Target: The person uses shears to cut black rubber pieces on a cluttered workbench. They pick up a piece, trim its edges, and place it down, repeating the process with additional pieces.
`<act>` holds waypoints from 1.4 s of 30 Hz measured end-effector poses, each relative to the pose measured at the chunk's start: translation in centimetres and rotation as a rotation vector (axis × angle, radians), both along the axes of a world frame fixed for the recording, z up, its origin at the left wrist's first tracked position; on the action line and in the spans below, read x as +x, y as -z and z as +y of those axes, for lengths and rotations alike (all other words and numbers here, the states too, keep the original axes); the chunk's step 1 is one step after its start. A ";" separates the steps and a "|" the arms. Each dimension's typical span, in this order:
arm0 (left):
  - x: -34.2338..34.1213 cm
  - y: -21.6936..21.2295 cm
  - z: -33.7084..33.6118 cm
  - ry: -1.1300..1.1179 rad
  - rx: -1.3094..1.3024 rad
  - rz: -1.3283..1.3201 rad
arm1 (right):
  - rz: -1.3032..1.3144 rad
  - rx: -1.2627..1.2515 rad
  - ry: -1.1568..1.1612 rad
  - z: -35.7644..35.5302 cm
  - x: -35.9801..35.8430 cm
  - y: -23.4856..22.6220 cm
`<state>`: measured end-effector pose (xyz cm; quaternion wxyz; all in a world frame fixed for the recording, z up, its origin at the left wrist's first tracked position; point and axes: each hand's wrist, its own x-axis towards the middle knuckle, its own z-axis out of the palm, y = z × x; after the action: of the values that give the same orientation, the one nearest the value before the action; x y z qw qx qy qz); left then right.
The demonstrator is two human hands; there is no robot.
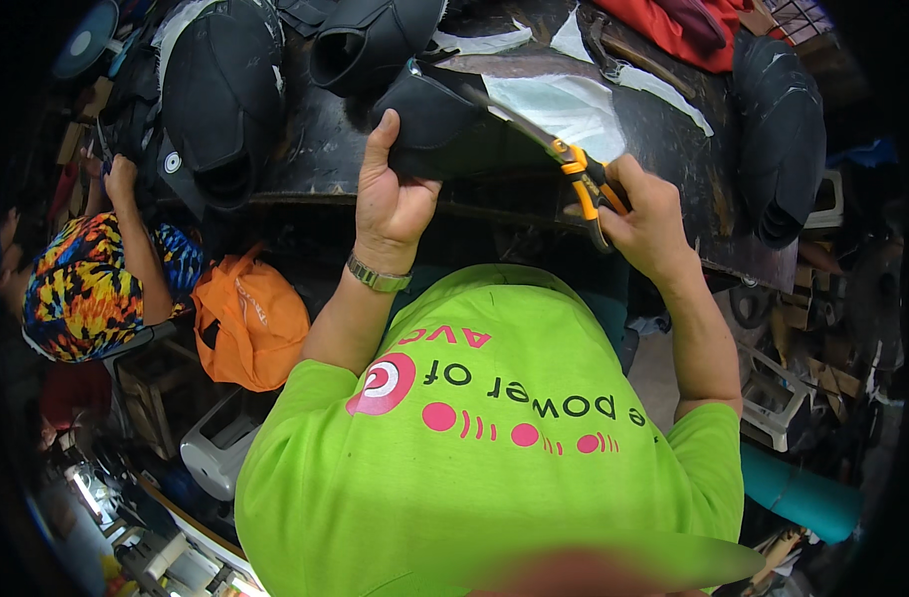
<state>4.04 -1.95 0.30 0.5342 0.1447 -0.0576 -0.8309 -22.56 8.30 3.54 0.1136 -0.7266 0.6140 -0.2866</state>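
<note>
In front of me, a scuffed dark workbench [673, 174] stretches across the far side; a pale plastic stool [210, 463] stands to my left, a second stool [795, 418] to my right, and a bright white light [84, 493] glows near left

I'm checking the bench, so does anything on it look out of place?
Irregular white scraps lie scattered across the dark bench, the largest beside the tool in the right hand. They look untidy among the black pieces. No spill shows.

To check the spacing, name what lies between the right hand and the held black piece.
In the head view, the orange-handled tool spans from the right hand toward the held black piece; a white sheet shows behind it.
</note>
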 end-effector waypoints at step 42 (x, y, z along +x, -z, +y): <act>-1.3 -1.9 1.0 -0.126 0.011 -0.054 | -0.016 -0.055 0.154 1.9 0.0 0.2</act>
<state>2.76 -0.95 2.15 0.5829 0.1733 -0.0583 -0.7917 -22.53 10.16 3.31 0.0763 -0.6778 0.6589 -0.3173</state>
